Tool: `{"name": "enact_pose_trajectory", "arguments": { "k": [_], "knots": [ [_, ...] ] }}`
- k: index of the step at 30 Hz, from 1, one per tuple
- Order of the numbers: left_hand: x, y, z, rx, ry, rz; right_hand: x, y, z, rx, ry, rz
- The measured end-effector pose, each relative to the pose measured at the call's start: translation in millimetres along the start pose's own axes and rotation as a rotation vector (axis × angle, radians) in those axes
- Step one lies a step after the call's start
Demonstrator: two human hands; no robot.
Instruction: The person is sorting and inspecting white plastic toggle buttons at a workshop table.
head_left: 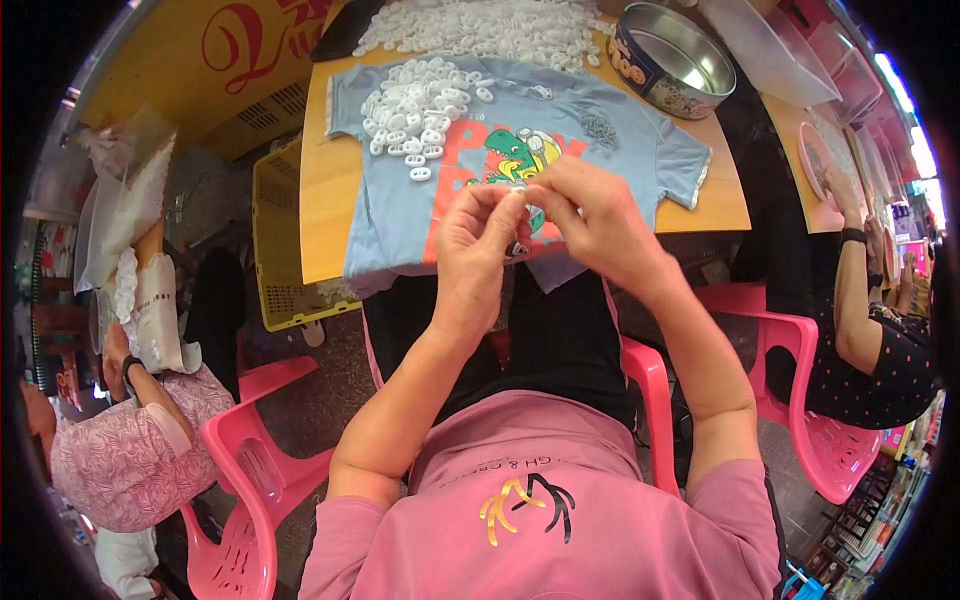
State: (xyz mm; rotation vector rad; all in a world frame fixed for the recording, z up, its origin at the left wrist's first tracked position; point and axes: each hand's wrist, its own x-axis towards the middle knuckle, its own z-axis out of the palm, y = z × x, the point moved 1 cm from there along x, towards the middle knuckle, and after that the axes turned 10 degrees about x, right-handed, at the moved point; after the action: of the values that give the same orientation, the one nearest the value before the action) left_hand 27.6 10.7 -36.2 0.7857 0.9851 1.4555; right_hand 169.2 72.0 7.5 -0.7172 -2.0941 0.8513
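Over a blue-grey T-shirt (385,225) with a dinosaur print, my two hands meet fingertip to fingertip. My left hand (472,240) is closed, pinching a small white plastic piece (517,190) between thumb and forefinger. Against that piece, the fingers of my right hand (600,220) are pinched together; whatever they hold is too small to make out. A heap of white oval two-holed pieces (410,110) lies on the shirt's left side. To the right on the shirt sits a small pile of dark grey bits (600,128), apparently metal.
Many more white pieces (480,28) cover the far end of the wooden table (322,220). A round open tin (672,62) stands at the back right. A yellow crate (282,245) is left of the table. People sit on both sides, near pink chairs (250,470).
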Motion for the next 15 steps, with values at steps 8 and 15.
{"name": "enact_pose_trajectory", "arguments": {
  "k": [8,15],
  "knots": [
    [11,1,-12,-0.025,0.149,0.087,88,73,8,-0.054,0.100,0.089],
    [9,10,-16,-0.007,0.136,0.069,113,94,31,-0.448,0.067,0.108]
  ]
}}
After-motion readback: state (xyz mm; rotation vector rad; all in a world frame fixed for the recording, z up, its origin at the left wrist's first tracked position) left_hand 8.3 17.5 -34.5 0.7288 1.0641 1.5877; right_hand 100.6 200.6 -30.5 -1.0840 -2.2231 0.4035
